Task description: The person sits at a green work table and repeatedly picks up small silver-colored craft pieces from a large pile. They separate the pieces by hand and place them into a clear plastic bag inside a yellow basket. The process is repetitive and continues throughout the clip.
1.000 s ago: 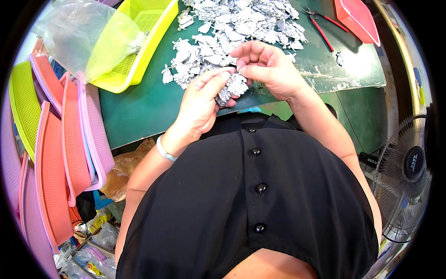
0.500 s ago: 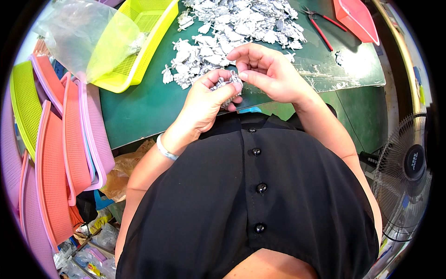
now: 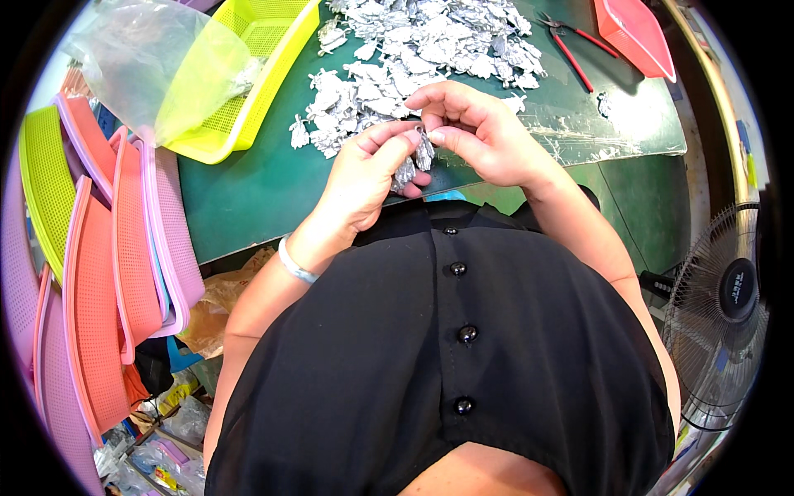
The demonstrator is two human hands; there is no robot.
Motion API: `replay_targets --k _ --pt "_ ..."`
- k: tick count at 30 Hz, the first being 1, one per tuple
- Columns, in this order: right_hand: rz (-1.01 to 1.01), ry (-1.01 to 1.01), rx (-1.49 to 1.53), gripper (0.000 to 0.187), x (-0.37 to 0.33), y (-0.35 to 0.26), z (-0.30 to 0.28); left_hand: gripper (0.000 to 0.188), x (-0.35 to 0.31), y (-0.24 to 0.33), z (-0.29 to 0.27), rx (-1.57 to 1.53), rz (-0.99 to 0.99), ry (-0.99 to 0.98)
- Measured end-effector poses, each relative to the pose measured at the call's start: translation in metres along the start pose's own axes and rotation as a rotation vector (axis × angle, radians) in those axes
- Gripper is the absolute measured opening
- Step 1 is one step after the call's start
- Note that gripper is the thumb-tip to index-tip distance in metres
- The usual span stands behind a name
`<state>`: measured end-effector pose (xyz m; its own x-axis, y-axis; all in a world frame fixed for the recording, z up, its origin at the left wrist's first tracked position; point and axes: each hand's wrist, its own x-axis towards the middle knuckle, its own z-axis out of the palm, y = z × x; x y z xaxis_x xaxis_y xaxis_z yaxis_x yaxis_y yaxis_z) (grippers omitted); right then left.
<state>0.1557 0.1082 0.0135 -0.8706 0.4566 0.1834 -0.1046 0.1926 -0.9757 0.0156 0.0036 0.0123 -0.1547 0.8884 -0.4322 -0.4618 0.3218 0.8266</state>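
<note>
My left hand (image 3: pixel 361 178) is closed on several small silver metal pieces (image 3: pixel 405 172), pinching them between thumb and fingers over the table's near edge. One piece (image 3: pixel 424 153) hangs down beside the left thumb tip. Right by it is my right hand (image 3: pixel 488 136), its index finger arched and its thumb bent in toward the other fingers, the thumb tip touching or almost touching that piece. What the right fingertips hold, if anything, is hidden. Just beyond both hands spreads a heap of similar silver pieces (image 3: pixel 430 50) on the green table (image 3: pixel 240 198).
Red-handled pliers (image 3: pixel 571 56) lie right of the heap, near a red tray (image 3: pixel 635 37). A yellow-green basket (image 3: pixel 207 153) with a clear plastic bag (image 3: pixel 132 58) stands at the left. Stacked coloured baskets (image 3: pixel 98 306) fill the left side; a fan (image 3: pixel 719 306) stands at the right.
The pieces in my left hand have shifted, and one now hangs lower by the thumb tip. The left thumb has tilted up toward the right thumb. My right hand has barely moved.
</note>
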Motion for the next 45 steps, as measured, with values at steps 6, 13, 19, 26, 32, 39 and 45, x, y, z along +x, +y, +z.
replay_targets --k 6,13,19,26,32,39,45 --pt "-0.049 -0.015 -0.028 0.031 -0.001 0.001 0.0 0.015 0.01 -0.002 -0.01 0.134 0.091 0.0" --pt "0.055 0.067 0.398 0.031 0.002 0.013 -0.015 0.014 0.008 0.001 -0.017 -0.132 0.073 -0.003" --pt "0.056 -0.002 0.565 0.031 0.003 0.023 -0.019 0.023 0.005 0.001 -0.018 -0.271 -0.041 -0.119" --pt "0.291 0.117 0.221 0.024 0.009 -0.004 -0.004 0.023 0.005 -0.003 -0.008 -0.011 -0.021 -0.166" --pt "0.286 0.159 0.138 0.023 0.01 -0.008 0.002 0.018 0.007 -0.001 -0.013 -0.184 -0.069 -0.21" --pt "0.249 0.158 0.185 0.021 0.011 -0.012 0.004 0.023 0.011 -0.005 -0.024 -0.32 -0.077 -0.235" --pt "0.108 0.291 -0.359 0.028 0.013 0.015 -0.006 0.023 0.009 -0.004 -0.024 -0.311 -0.083 -0.2"
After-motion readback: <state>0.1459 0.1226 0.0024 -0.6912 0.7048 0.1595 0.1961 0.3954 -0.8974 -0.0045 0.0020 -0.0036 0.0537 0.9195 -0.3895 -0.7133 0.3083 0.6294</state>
